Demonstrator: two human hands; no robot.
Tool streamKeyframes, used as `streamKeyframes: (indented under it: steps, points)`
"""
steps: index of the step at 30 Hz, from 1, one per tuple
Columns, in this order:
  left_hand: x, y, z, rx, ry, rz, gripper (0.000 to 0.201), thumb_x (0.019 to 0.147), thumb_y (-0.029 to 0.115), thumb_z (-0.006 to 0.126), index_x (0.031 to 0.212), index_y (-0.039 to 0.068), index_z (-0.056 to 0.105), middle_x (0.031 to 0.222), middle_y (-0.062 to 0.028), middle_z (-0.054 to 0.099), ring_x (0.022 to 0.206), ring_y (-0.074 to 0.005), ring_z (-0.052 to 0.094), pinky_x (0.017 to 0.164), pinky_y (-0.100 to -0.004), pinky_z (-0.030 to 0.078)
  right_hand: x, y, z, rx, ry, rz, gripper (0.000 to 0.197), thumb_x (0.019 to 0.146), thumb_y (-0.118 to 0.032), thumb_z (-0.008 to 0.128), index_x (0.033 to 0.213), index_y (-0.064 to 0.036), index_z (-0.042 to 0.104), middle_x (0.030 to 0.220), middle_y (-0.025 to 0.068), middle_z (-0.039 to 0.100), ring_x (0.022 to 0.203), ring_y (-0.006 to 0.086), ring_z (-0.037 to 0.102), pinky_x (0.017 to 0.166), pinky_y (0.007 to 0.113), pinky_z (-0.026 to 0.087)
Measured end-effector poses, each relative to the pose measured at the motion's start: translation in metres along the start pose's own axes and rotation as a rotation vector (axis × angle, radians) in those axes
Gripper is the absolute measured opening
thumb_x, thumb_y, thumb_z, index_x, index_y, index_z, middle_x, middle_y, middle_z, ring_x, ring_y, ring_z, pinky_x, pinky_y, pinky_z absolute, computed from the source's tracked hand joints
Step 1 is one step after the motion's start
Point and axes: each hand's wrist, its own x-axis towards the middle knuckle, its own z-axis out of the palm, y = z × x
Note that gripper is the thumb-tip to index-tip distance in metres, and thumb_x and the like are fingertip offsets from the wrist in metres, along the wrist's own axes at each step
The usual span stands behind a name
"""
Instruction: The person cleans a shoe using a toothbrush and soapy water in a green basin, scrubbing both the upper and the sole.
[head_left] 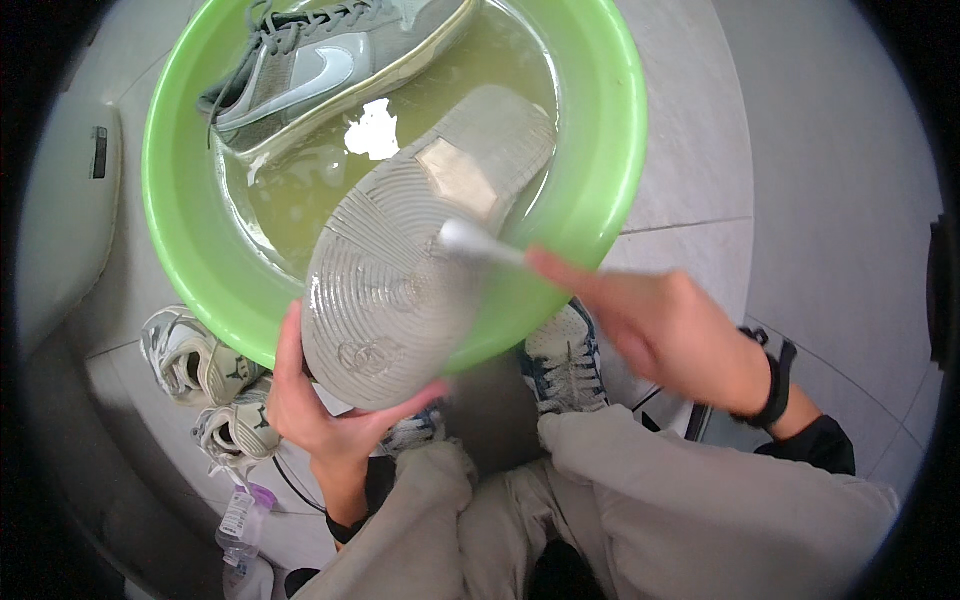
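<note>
Over the green basin [610,130], my left hand [325,415] grips a sneaker [375,290] by its toe end. The sneaker's pale grey, ringed sole faces up, wet at the forefoot, and its heel end reaches over the water. Closed around a white brush [470,240], my right hand [665,325] is at the right of that sole; motion blurs the brush and I cannot make out its bristles. A second grey sneaker [340,70], with laces and a light side mark, lies tilted at the basin's far left in cloudy yellowish water [500,70].
On the floor at the left stand two pale laced shoes [205,365]. Below them lies a clear bottle [240,525] with a purple part. My own shoe [565,365] is close to the basin's near edge. A white rounded object [65,200] stands at the far left.
</note>
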Motion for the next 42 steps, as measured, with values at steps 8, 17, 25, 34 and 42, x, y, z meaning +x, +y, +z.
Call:
streamKeyframes:
  steps: [8,17,25,34,42]
  points:
    - [0.002,0.001,-0.001,-0.015,-0.008,-0.005,0.099,0.036,0.045,0.083,0.111,-0.008,0.045,0.091,-0.0167,0.060,0.078,-0.0244,0.062,0.069,-0.0299,0.049,0.012,0.004,0.005,-0.150,0.162,-0.195,0.073,0.064,0.004,0.048,0.130,-0.0214,0.033,0.057,0.0058,0.048,0.044,0.0196,0.048,0.042,0.029,0.041]
    - [0.003,0.006,0.002,-0.046,-0.003,-0.011,0.095,0.038,0.043,0.083,0.109,-0.008,0.046,0.090,-0.0157,0.060,0.076,-0.0226,0.062,0.066,-0.0291,0.050,-0.002,-0.014,0.002,-0.183,-0.120,-0.094,0.067,0.064,0.005,0.049,0.127,-0.0151,0.039,0.059,0.0093,0.044,0.044,0.0213,0.046,0.044,0.030,0.041]
    - [0.005,0.007,0.005,-0.066,0.027,-0.026,0.095,0.038,0.042,0.084,0.110,-0.009,0.045,0.090,-0.0151,0.060,0.076,-0.0223,0.062,0.065,-0.0283,0.050,0.005,-0.013,-0.003,-0.221,-0.116,-0.148,0.067,0.065,0.005,0.047,0.128,-0.0192,0.038,0.064,0.0120,0.049,0.043,0.0227,0.048,0.044,0.031,0.042]
    - [0.006,0.005,0.005,-0.060,0.044,-0.043,0.095,0.038,0.040,0.085,0.110,-0.008,0.045,0.093,-0.0155,0.059,0.078,-0.0223,0.061,0.069,-0.0288,0.050,0.021,-0.013,-0.007,-0.130,-0.010,-0.283,0.062,0.067,0.005,0.047,0.125,-0.0148,0.041,0.076,0.0080,0.058,0.048,0.0180,0.052,0.047,0.030,0.046]
    - [0.005,0.006,0.005,-0.047,0.037,-0.071,0.096,0.038,0.040,0.085,0.110,-0.009,0.045,0.093,-0.0157,0.059,0.077,-0.0222,0.061,0.068,-0.0289,0.049,0.040,0.001,-0.008,-0.167,-0.001,-0.251,0.058,0.072,0.000,0.047,0.128,-0.0081,0.035,0.067,0.0092,0.052,0.050,0.0202,0.051,0.044,0.028,0.043]
